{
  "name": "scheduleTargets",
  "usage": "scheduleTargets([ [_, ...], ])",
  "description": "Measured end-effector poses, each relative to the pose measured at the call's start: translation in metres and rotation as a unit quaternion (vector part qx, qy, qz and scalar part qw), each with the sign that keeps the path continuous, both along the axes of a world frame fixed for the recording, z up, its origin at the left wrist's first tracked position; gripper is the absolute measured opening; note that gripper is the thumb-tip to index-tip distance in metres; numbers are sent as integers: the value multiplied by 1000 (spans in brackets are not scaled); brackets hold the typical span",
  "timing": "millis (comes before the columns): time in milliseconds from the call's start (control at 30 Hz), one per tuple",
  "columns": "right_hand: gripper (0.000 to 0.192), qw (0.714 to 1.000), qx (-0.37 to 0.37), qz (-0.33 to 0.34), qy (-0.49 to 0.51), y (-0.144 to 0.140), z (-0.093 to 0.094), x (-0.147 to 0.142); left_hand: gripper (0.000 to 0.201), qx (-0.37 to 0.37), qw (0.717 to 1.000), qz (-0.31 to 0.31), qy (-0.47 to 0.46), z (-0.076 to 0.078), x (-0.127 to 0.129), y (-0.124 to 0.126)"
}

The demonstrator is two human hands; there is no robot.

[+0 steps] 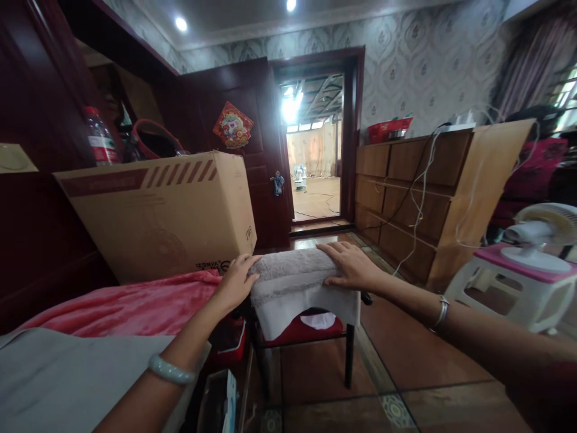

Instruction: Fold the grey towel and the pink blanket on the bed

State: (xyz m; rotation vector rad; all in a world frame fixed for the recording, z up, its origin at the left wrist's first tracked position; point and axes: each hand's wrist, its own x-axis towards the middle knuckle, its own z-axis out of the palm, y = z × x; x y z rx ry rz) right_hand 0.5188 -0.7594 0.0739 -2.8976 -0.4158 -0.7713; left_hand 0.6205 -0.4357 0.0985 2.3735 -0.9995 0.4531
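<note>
A grey plush cloth hangs over the back of a dark-framed chair, its thick fold along the top and a smoother pale part hanging lower. My left hand grips the left end of the fold, thumb in front. At the right end, my right hand grips the cloth with fingers over the top and thumb on the near side. Below the cloth shows the red seat, with a white piece on it that I cannot identify.
To the left stand a large cardboard box, a pink blanket and a grey surface. A wooden drawer cabinet with hanging cables is at the right. Nearby, a fan sits on a stool. An open doorway lies ahead.
</note>
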Motion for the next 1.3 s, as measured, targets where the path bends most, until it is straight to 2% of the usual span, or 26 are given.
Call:
scheduleTargets([
  [67,92,1000,-13,8,-9,-2,0,-1,48,51,998,30,-19,10,-6,-6],
  [100,93,1000,-16,16,-12,-3,0,-1,58,79,996,34,-36,14,-9,-10],
  [167,94,999,-16,27,-9,-4,-1,0,81,130,990,8,-60,20,-12,-22],
  [233,90,1000,-12,27,-3,-6,-3,2,90,170,984,-21,-49,20,-11,-33],
  [333,82,999,-14,30,-3,-11,-5,6,81,184,983,-15,-16,14,-6,-39],
  [533,77,998,-27,59,-18,-18,-9,11,70,172,984,-36,-23,7,7,-34],
  [800,77,998,-30,46,-4,-14,-6,7,78,216,974,-37,-52,10,1,-33],
  [933,84,999,-29,41,17,-10,0,4,92,216,973,-37,-69,12,-7,-23],
  [1033,89,998,-34,38,34,-7,3,1,99,190,979,-5,-78,5,-22,1],
  [1100,92,998,-46,25,47,-6,5,0,96,173,983,16,-67,-7,-36,31],
  [1200,98,996,-67,-16,65,-1,13,-5,86,164,984,56,-37,-38,-56,97],
  [1300,94,996,-84,-24,22,23,25,-13,73,157,980,122,-11,-76,-77,182],
])
